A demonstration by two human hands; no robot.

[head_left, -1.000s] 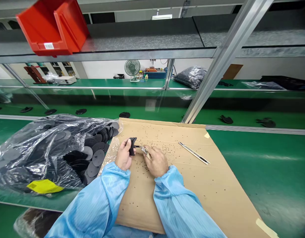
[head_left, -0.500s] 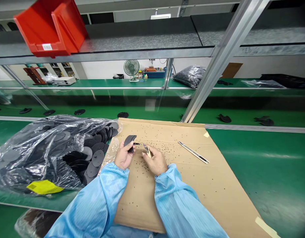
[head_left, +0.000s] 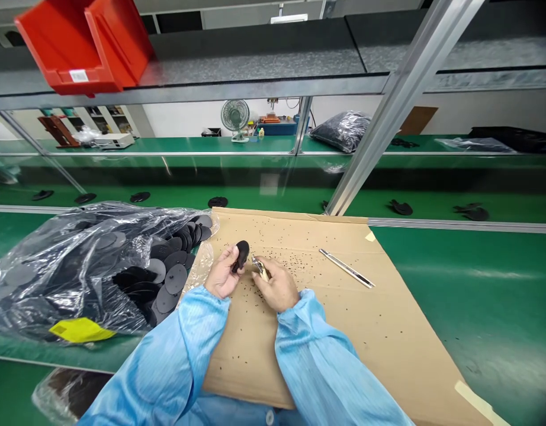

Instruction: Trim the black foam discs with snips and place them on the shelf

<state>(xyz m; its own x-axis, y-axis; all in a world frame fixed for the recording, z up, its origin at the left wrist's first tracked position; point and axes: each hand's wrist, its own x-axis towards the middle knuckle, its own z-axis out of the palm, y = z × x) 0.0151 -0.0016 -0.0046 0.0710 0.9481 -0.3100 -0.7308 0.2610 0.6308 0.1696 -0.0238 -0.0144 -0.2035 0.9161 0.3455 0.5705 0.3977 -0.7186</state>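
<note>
My left hand [head_left: 222, 276] grips a black oval plastic part [head_left: 241, 255], tilted up on its edge above the cardboard. Just to the right of it, my right hand [head_left: 277, 285] is closed around a small pair of nippers [head_left: 260, 268] with pale handles and a metal head. The nippers' tip points toward the part and appears slightly apart from it. Small black scraps lie scattered on the cardboard sheet [head_left: 335, 349] under both hands. A slim utility knife [head_left: 346, 268] rests on the sheet to the right.
On the left lies a clear plastic bag [head_left: 55, 260] spilling black discs [head_left: 176, 278], with a yellow label [head_left: 83, 329] on it. Black parts [head_left: 401, 207] sit along the green strip behind. A metal post [head_left: 401, 112] slants up at right; a red bin [head_left: 89, 47] stands on the shelf above.
My left hand has turned the black part from lying sideways to standing more upright, and its thin projecting piece no longer shows. The nippers in my right hand have stayed close by.
</note>
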